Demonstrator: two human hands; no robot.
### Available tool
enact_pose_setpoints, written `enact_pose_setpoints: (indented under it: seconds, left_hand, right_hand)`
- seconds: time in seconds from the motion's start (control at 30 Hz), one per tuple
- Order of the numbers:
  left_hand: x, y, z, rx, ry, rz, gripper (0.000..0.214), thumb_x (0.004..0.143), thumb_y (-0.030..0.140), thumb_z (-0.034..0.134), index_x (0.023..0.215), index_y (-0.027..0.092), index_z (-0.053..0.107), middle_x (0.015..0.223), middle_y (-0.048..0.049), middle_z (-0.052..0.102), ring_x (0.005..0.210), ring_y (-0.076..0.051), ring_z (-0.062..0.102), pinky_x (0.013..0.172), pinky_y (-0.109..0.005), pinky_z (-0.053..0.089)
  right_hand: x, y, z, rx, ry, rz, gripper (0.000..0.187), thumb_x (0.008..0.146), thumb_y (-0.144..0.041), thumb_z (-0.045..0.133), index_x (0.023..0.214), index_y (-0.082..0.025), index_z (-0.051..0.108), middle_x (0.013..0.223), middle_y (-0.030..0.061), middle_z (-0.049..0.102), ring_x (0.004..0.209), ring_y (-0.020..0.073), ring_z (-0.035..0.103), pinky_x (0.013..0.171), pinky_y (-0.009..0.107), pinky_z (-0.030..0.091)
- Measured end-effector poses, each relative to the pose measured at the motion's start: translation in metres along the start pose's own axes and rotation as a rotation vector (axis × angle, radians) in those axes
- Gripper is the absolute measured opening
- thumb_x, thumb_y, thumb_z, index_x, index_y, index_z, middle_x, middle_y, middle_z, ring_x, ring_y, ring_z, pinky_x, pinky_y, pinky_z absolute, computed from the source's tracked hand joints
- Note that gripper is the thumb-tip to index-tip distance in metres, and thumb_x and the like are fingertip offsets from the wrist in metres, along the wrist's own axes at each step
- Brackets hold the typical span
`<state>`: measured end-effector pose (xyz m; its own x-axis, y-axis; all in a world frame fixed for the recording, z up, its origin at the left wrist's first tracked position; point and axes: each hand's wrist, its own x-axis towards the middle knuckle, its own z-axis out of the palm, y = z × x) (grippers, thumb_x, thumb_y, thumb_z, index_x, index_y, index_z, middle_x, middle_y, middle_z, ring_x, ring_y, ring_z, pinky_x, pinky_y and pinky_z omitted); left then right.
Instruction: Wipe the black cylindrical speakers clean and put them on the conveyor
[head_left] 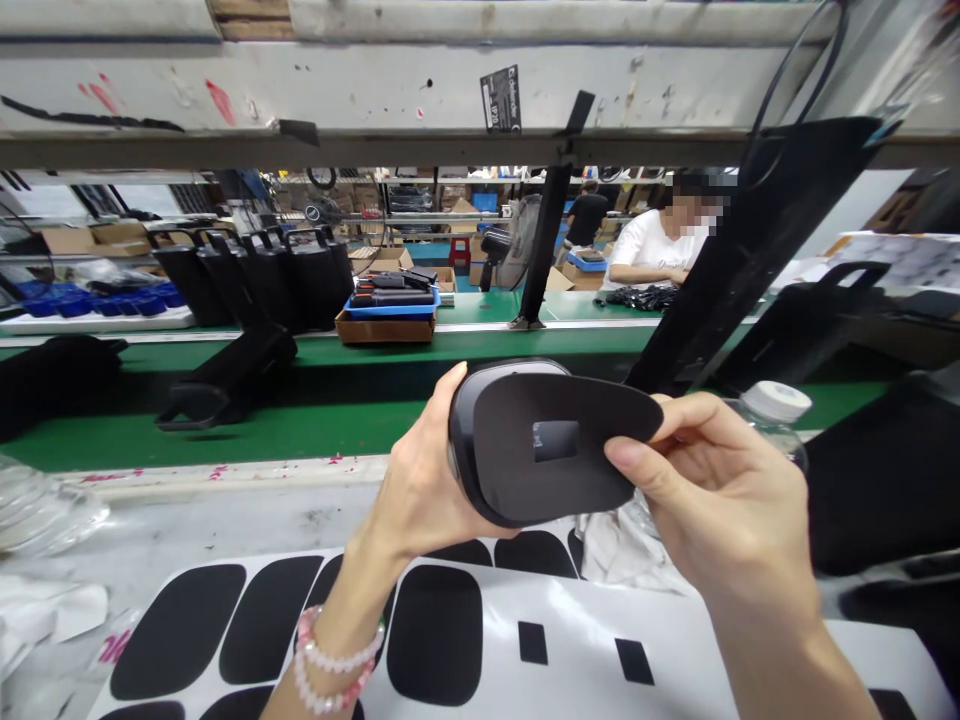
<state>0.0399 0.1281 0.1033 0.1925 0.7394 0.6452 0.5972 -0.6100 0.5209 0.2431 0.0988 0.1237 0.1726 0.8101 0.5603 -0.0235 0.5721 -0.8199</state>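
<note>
My left hand (427, 470) is wrapped round a dark rounded housing (463, 465), its end turned toward me. Over that end lies a black pad (506, 430) with rounded corners and a small rectangular cut-out in the middle. Between thumb and fingers, my right hand (727, 490) pinches the pad's right edge, which is bent away from the housing. Through the cut-out a bit of pale marking shows. Below my hands, a white backing sheet (555, 690) carries several black rounded pads (435, 635) and small black squares (533, 643).
A capped clear bottle (776, 405) stands behind my right hand. Beyond runs a green conveyor belt (360, 425) with black bag-like units (232, 375) and a box of parts (386, 325). A slanted black post (757, 250) rises at right. Across the belt, a person (652, 245) works.
</note>
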Motion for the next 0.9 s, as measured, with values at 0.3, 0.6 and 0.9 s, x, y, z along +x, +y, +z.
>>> enact_pose_setpoints:
  seconds: [0.3, 0.6, 0.9]
  left_hand:
    - [-0.0007, 0.0017, 0.0014, 0.003, 0.015, 0.024, 0.143, 0.033, 0.021, 0.094, 0.152, 0.032, 0.014, 0.138, -0.0063, 0.059, 0.114, -0.03, 0.067, 0.089, -0.036, 0.06]
    - [-0.0004, -0.0036, 0.0039, 0.008, 0.01, 0.08, 0.145, 0.034, 0.025, 0.094, 0.152, 0.031, 0.01, 0.141, -0.0089, 0.057, 0.113, -0.032, 0.067, 0.088, -0.039, 0.061]
    - [-0.0014, -0.0033, 0.0038, 0.033, 0.002, 0.072, 0.144, 0.035, 0.029, 0.095, 0.152, 0.029, 0.011, 0.138, -0.0086, 0.059, 0.113, -0.032, 0.067, 0.09, -0.039, 0.06]
  right_hand:
    - [0.0009, -0.0016, 0.0005, 0.027, -0.011, 0.03, 0.015, 0.08, -0.018, 0.078, 0.081, -0.026, 0.065, 0.084, -0.0036, 0.065, 0.072, 0.0086, 0.06, 0.056, 0.017, 0.049]
    - [0.0011, 0.0001, -0.0015, 0.01, -0.034, 0.008, 0.015, 0.082, -0.017, 0.076, 0.082, -0.025, 0.064, 0.085, -0.0032, 0.066, 0.07, 0.0085, 0.061, 0.05, 0.017, 0.048]
    - [0.0011, -0.0001, -0.0031, -0.038, -0.036, 0.003, 0.014, 0.081, -0.019, 0.076, 0.084, -0.025, 0.064, 0.085, -0.0031, 0.064, 0.066, 0.0075, 0.06, 0.048, 0.016, 0.049]
